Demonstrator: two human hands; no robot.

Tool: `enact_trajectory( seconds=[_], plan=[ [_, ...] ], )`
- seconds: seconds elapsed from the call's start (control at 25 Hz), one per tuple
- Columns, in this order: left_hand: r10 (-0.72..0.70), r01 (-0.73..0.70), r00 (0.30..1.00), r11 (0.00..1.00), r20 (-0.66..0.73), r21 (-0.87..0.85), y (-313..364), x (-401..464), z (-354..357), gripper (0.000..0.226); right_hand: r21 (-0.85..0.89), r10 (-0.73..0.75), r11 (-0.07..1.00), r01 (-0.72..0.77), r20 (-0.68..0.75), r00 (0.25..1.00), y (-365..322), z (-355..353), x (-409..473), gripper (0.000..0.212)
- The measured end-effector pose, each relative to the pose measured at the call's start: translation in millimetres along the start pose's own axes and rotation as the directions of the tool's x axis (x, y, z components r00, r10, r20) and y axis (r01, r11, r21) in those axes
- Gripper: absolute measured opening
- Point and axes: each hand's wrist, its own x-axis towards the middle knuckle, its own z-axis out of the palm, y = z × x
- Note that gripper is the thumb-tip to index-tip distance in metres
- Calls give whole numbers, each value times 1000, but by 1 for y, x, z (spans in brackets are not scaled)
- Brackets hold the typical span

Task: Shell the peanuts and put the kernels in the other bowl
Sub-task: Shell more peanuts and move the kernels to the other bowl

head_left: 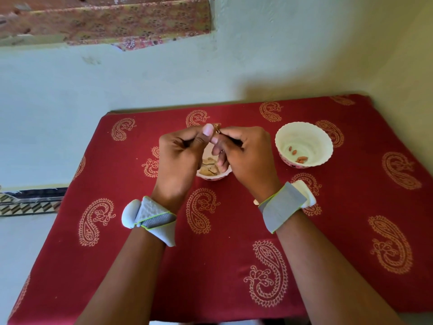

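Note:
My left hand (180,156) and my right hand (246,153) meet above the table's middle and pinch a peanut (216,129) between their fingertips; its shell looks split open. Directly beneath them sits a small white bowl (212,177) with pale shell pieces in it, mostly hidden by my hands. To the right stands a larger white scalloped bowl (324,148) that holds several reddish kernels (301,159) on its bottom.
A red cloth with a paisley print (210,231) covers the table, which stands against a pale green wall (164,78). Both wrists wear grey bands. A patterned floor strip (30,200) shows at the left.

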Motion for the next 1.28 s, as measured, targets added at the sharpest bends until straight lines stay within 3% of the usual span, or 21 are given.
enact_trajectory(
  seconds=[0.2,0.36,0.72,1.04,1.28],
  plan=[
    [-2,3,995,1000,-99,15,-1,4,1,30,8,10,1000,-11,128,992,-2,2,-3,27],
    [32,-31,998,999,46,-29,-1,0,-1,35,28,31,999,-33,49,998,-2,-1,-1,29],
    [42,-37,992,999,-121,39,-10,6,-2,28,20,21,1000,-23,130,991,3,3,-3,29],
    [-69,62,984,997,-163,-51,-12,4,2,20,147,67,986,-77,75,995,5,9,-3,29],
    [-63,38,990,983,-129,-182,-6,0,18,20,128,78,989,-67,-87,993,-2,11,-2,36]
  ],
)
